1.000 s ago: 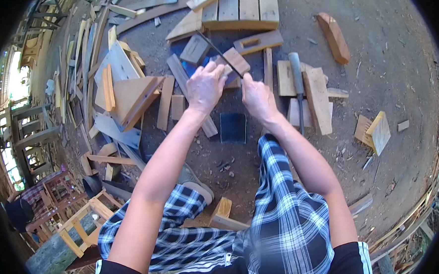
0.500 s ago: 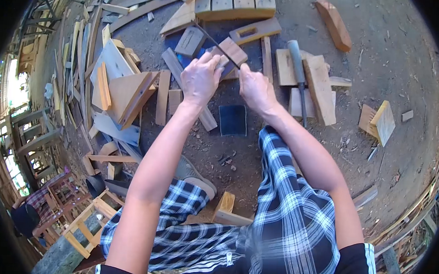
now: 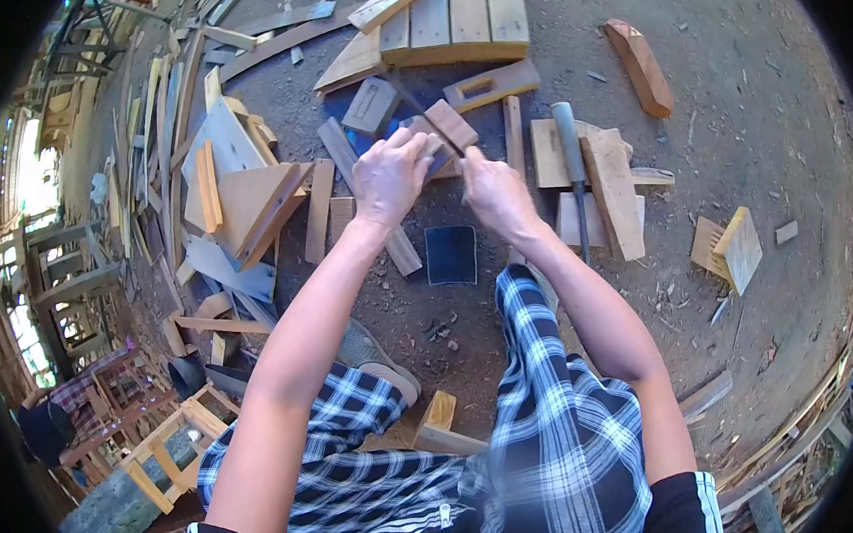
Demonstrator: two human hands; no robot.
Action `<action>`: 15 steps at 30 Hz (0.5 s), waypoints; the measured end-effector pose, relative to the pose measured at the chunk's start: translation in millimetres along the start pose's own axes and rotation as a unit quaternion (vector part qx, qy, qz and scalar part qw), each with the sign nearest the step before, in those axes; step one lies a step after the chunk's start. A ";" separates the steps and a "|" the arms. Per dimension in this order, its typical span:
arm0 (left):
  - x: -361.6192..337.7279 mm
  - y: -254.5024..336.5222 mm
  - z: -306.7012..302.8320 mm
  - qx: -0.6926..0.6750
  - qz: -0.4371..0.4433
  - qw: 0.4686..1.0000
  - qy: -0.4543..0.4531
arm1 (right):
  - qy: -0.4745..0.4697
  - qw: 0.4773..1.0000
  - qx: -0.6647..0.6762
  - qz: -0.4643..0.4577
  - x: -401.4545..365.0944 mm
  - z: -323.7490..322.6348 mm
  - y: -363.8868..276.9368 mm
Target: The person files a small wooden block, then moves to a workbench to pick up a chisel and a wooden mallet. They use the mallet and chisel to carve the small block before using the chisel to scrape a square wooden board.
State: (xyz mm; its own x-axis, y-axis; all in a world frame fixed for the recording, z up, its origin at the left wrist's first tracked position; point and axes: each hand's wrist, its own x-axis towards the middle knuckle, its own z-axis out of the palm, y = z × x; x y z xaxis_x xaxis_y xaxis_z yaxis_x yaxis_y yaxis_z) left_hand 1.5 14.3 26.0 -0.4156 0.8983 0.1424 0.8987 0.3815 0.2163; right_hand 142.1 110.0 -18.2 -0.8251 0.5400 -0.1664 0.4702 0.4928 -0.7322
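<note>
My right hand (image 3: 496,191) is closed around the near end of a thin dark bar (image 3: 443,130), which looks like a file. From my fist the bar slants up and left across a reddish wood block (image 3: 453,123). Close beside it, my left hand (image 3: 389,176) has its fingers pinched at a small pale piece (image 3: 434,144), mostly hidden by the fingers; I cannot tell what it is. A grey block with a slot (image 3: 370,106) lies just beyond my left hand. Behind the reddish block is a wooden piece with a long opening (image 3: 494,85).
A slatted wooden stand (image 3: 457,51) is at the top. To the right lie a long-handled tool (image 3: 570,144) and a wedge-shaped board (image 3: 612,194). Stacked boards (image 3: 252,199) lean at left. A dark square patch (image 3: 451,255) lies on the ground between my feet.
The camera view has tilted, so everything sits slightly lower in the frame. The dark bar has slid a little toward the right and looks blurred. Both hands keep their grips.
</note>
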 end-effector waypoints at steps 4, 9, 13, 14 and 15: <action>-6.3 -0.6 1.2 -0.004 -0.007 1.000 -0.012 | 0.003 1.000 -0.001 0.019 -15.1 -4.9 -8.5; -2.5 2.2 1.0 0.008 -0.008 1.000 -0.013 | 0.004 0.998 -0.042 0.036 -4.2 0.2 -6.1; -5.3 2.0 -0.5 0.007 -0.018 1.000 -0.020 | 0.001 0.999 -0.041 0.030 -3.6 -6.2 -9.0; -3.3 0.3 1.5 0.010 -0.011 1.000 -0.007 | -0.009 0.999 -0.018 0.036 -2.8 -14.0 -9.3; -5.9 -1.1 -0.1 0.013 -0.007 1.000 -0.003 | -0.026 0.999 0.009 0.046 -3.7 -18.0 -11.8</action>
State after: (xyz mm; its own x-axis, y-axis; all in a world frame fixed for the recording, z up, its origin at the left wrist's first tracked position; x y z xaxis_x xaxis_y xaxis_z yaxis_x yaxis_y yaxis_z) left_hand 2.9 8.6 25.0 -0.4281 0.8938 0.1337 0.8959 0.4003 0.1928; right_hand 145.3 114.5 2.9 -0.7935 0.5467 -0.2674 0.5402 0.4303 -0.7232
